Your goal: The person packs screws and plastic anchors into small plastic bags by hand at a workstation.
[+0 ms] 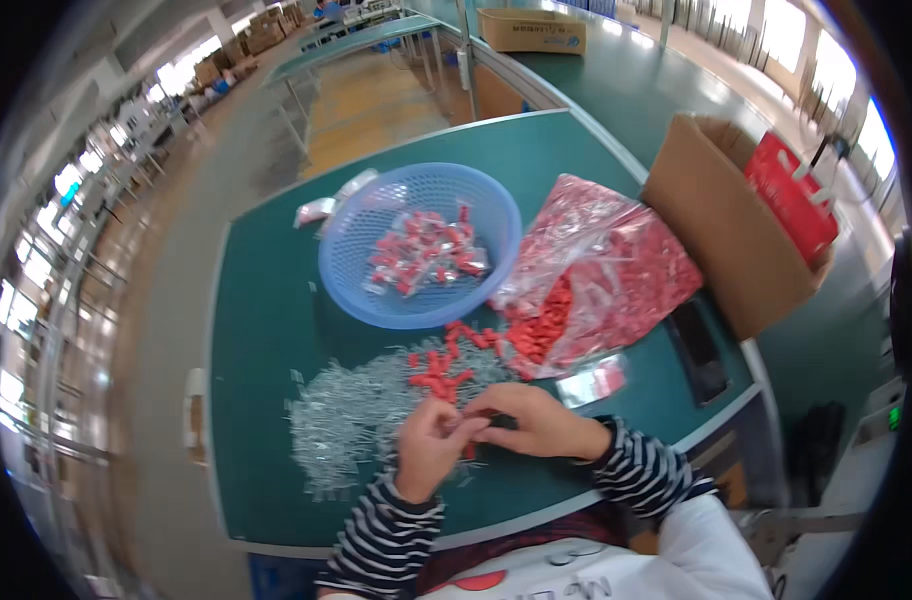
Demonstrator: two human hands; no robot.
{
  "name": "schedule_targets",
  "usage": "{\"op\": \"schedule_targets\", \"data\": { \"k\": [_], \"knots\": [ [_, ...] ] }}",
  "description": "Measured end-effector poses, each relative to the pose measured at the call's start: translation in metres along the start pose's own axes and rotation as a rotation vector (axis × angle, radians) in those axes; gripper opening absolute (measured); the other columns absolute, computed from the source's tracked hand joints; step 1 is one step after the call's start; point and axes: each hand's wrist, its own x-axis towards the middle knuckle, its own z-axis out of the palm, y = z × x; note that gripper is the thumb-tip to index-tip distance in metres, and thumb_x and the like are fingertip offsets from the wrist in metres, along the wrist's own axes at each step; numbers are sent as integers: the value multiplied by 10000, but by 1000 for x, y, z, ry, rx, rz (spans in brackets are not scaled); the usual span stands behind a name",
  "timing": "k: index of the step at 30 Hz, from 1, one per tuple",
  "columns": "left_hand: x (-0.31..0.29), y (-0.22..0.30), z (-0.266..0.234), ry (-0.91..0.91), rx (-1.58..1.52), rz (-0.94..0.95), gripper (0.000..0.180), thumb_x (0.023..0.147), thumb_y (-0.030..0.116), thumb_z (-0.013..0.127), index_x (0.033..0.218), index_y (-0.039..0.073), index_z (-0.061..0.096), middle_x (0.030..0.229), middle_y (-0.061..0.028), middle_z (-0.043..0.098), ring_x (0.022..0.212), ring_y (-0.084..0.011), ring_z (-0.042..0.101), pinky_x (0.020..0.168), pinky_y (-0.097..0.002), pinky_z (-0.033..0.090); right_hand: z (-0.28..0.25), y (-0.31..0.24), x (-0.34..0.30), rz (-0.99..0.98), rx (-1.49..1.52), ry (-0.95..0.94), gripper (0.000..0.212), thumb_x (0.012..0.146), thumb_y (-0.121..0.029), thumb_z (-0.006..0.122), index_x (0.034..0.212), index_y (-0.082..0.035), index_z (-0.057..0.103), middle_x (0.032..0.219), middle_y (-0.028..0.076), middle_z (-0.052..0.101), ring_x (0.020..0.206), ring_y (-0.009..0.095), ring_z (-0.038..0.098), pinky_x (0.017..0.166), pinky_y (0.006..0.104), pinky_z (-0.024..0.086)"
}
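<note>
My left hand (430,447) and my right hand (538,421) meet at the near side of the table, fingers pinched together. Whatever lies between the fingertips is too small and covered to name. Just beyond them is a scatter of small red plastic pieces (439,378). A wide heap of thin, clear or silvery pieces (341,425) spreads to the left of my hands and partly beneath the red ones. Close to my right hand lies a small clear packet (592,382) with something pink and white in it.
A blue mesh basket (337,270) holds several small clear packets of red pieces. To its right, a large clear bag (616,262) spills red pieces toward me. A dark phone-like slab (696,350) lies near the right edge, beside a cardboard box (721,220) with a red bag (791,200).
</note>
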Motion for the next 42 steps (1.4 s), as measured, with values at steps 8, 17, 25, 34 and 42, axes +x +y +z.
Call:
{"op": "schedule_targets", "data": {
  "k": [8, 17, 25, 34, 42],
  "knots": [
    [11, 5, 14, -11, -258, 48, 123, 821, 44, 750, 879, -1, 651, 754, -58, 595, 696, -101, 591, 619, -232, 479, 0, 20, -10, 97, 257, 116, 148, 896, -95, 660, 1011, -1, 655, 874, 111, 667, 811, 186, 655, 714, 306, 502],
    [13, 13, 3, 89, -62, 174, 67, 827, 7, 711, 887, -1, 683, 761, -48, 603, 643, -115, 549, 556, -236, 393, -6, 16, 0, 86, 246, 122, 128, 900, -94, 664, 992, -5, 666, 849, 57, 667, 789, 109, 636, 751, 284, 525],
    [12, 12, 5, 137, -243, 67, 61, 808, -15, 726, 833, 21, 683, 763, -17, 596, 602, -43, 497, 526, -196, 352, -4, 10, 3, 48, 239, 113, 121, 900, -115, 672, 974, -20, 677, 867, 50, 670, 800, 144, 643, 710, 294, 501],
    [10, 3, 4, 45, -110, 172, 108, 795, 23, 745, 888, 48, 697, 737, -64, 593, 602, -163, 544, 563, -278, 428, -9, 20, 0, 19, 129, 168, 79, 883, -88, 664, 937, -31, 676, 849, 57, 659, 773, 162, 611, 678, 303, 466],
    [16, 5, -2, 61, -118, 271, 98, 809, 30, 741, 893, 35, 692, 732, -56, 585, 609, -137, 537, 547, -262, 414, -7, 19, 6, 34, 165, 101, 87, 905, -113, 670, 947, -38, 666, 813, 36, 675, 709, 93, 610, 633, 251, 478]
  ]
}}
